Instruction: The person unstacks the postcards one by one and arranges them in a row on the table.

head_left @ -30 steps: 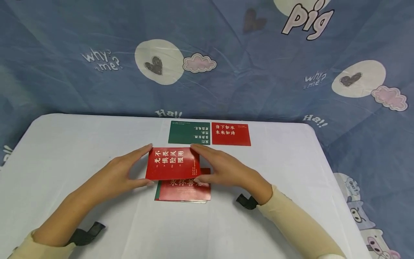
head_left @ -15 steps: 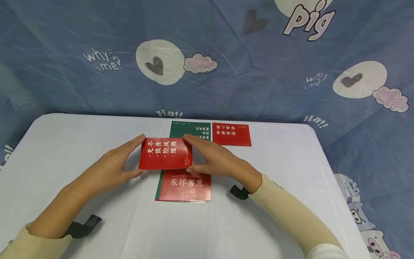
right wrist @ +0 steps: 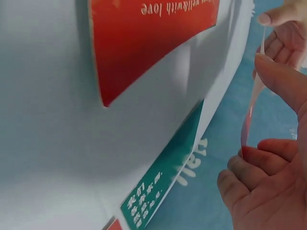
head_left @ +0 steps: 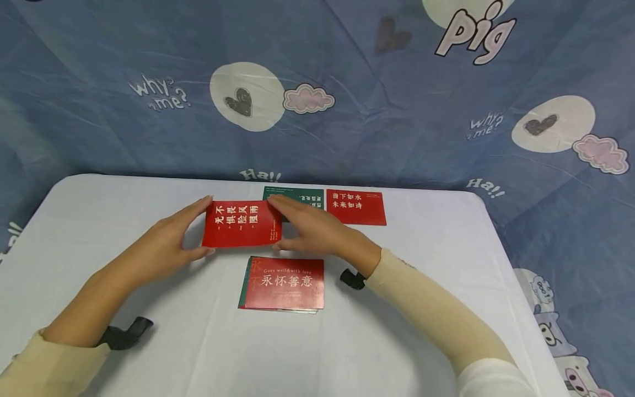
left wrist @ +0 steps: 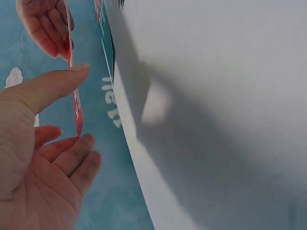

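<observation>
Both hands hold one red card (head_left: 242, 225) with white Chinese characters, raised over the white table. My left hand (head_left: 166, 242) grips its left end, thumb at the near corner and fingers at the far one. At the right end, my right hand (head_left: 317, 227) pinches the card the same way. Seen edge-on in the left wrist view, the card (left wrist: 77, 112) runs between thumb and fingertips. Nearer the person lies a stack of cards (head_left: 285, 284), a red one reading "Goes well & with love" on top. The right hand partly covers a green card (head_left: 312, 197) behind it.
Beside the green card, a red card (head_left: 356, 207) lies flat near the far edge of the white table (head_left: 421, 248). A blue printed cloth (head_left: 347, 138) hangs right behind that edge. Black straps (head_left: 126, 334) show at both wrists.
Both hands have carried the red card left and away from the person, off from over the stack. The stack's top card is now fully uncovered, while the right hand now overlaps the green card.
</observation>
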The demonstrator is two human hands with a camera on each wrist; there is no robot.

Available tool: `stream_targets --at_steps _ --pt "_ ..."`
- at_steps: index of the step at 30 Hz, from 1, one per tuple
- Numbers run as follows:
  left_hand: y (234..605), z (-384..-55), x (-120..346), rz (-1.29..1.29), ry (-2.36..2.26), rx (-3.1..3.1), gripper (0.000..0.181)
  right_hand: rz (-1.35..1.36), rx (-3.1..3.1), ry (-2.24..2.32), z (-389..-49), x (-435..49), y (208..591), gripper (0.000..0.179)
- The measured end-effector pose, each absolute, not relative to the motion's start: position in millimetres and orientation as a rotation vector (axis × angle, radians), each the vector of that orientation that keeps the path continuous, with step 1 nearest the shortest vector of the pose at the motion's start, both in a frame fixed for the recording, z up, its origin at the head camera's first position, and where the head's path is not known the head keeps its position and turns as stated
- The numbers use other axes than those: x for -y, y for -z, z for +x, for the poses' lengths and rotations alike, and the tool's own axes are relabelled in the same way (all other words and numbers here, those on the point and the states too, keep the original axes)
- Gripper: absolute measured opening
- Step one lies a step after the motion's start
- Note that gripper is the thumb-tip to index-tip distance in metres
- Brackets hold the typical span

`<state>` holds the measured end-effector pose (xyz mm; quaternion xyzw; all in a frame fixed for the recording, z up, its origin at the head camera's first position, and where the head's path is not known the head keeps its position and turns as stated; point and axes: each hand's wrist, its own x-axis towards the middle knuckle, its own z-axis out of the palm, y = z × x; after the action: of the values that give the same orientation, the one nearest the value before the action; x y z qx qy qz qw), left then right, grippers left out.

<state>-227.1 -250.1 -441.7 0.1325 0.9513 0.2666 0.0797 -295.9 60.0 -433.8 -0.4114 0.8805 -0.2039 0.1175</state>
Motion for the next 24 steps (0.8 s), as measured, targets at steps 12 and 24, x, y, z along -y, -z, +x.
stream_targets --at_steps 12,24 --pt "453 -264 264 0.29 -0.925 -2.79 0.111 -1.146 -2.606 0.543 -327 -33 439 0.097" --pt "457 -285 273 0.287 -0.884 -2.789 0.114 -1.053 -2.583 0.573 -347 -13 446 0.1"
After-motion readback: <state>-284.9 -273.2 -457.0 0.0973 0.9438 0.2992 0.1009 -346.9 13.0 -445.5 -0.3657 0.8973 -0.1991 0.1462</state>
